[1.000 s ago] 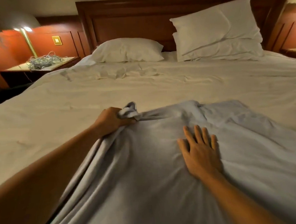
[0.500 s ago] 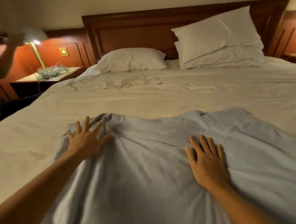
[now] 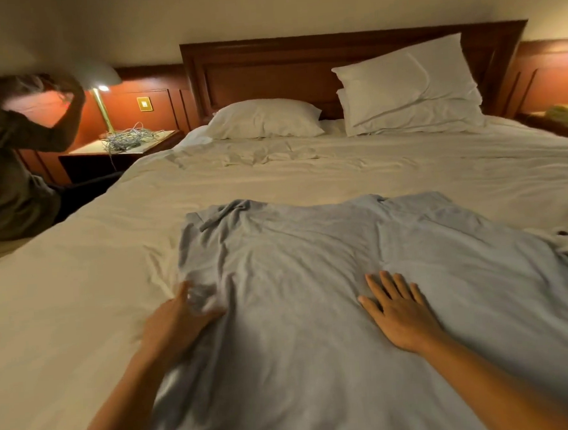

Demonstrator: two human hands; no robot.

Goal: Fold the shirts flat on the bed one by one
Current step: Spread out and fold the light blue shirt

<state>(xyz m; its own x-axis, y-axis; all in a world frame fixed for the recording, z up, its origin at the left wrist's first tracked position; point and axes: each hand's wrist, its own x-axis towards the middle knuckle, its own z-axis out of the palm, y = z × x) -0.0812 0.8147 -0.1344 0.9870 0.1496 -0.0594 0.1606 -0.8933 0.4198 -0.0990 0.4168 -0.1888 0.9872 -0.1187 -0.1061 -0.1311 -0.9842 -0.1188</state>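
Smoothing looks like the step in the head view: the shirt lies spread on the bed, under both palms and reaching well beyond the fingertips. A second ago the left hand clutched a bunched sleeve. It has since let go, patted that corner flat and slid back along the shirt's left edge. The sleeve now lies out beyond that hand, so the cloth seems nearly ready for a first fold. The left hand is blurred but appears released, palm down on the edge, forearm reaching in from lower left. The right hand has stayed put, released, fingers straight and spread, pressing the shirt's middle.
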